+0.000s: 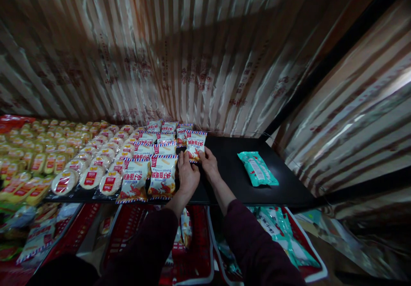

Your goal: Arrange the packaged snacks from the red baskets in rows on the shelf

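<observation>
A white snack bag (194,144) with red lettering and a striped top edge stands between my two hands on the black shelf (221,162). My left hand (188,174) has its fingers against the bag's lower left side. On the lower right, my right hand (209,164) grips the same bag, with the thumb and fingers partly hidden. Rows of matching snack bags (163,174) stand just left of my left hand. Farther right, a turquoise packet (257,169) lies flat on the shelf, apart from both hands.
Round wrapped crackers (91,177) and yellow wrapped snacks (38,162) fill the shelf's left side. Below the front edge are a red basket (195,256) with snack bags and another basket (316,256) with turquoise packets. Striped sheeting (192,63) hangs behind; a dark post (298,93) rises at right.
</observation>
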{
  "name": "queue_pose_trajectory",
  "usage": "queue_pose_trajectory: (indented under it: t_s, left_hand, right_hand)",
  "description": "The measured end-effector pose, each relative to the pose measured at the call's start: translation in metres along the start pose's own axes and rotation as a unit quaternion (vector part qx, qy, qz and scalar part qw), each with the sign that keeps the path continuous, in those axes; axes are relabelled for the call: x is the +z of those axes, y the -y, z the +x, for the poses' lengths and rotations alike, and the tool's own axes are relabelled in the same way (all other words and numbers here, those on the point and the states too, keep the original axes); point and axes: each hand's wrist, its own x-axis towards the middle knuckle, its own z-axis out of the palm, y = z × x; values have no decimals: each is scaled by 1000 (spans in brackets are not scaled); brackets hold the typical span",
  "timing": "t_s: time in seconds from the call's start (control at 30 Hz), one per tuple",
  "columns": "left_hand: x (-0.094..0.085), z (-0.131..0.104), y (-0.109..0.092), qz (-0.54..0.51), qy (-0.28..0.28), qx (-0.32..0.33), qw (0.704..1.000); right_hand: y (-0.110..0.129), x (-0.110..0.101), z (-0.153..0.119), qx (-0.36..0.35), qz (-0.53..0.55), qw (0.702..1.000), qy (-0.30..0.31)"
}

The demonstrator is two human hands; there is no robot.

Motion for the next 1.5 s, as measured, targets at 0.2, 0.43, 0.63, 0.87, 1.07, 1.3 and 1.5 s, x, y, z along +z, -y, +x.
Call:
queue_pose_trajectory:
  t_s: [0.2,0.43,0.63,0.87,1.07,1.3,1.5]
  left_hand:
    - [8,9,2,3,5,-6,1000]
    - [12,14,0,16,6,-12,1000]
    - [18,16,3,-9,0,-15,1000]
    - [17,18,6,-8,-4,-6,1000]
    - [17,20,9,9,7,-2,1000]
    - [22,20,15,3,-1,9,1000]
    - [25,20,20,12,0,17,1000]
  right_hand:
    - [-12,6,20,-26,-39,999,-7]
    - [-15,12,32,-37,-61,997,-10]
    - [-19,14,38,-50,-68,996,-9]
    - [-13,20,36,-64,-96,993,-12]
    - [-13,24,34,-67,-134,989,0]
    - [-15,24,36,-78,-206,975,-9]
    - [-18,23,36,-112,-239,964,-19]
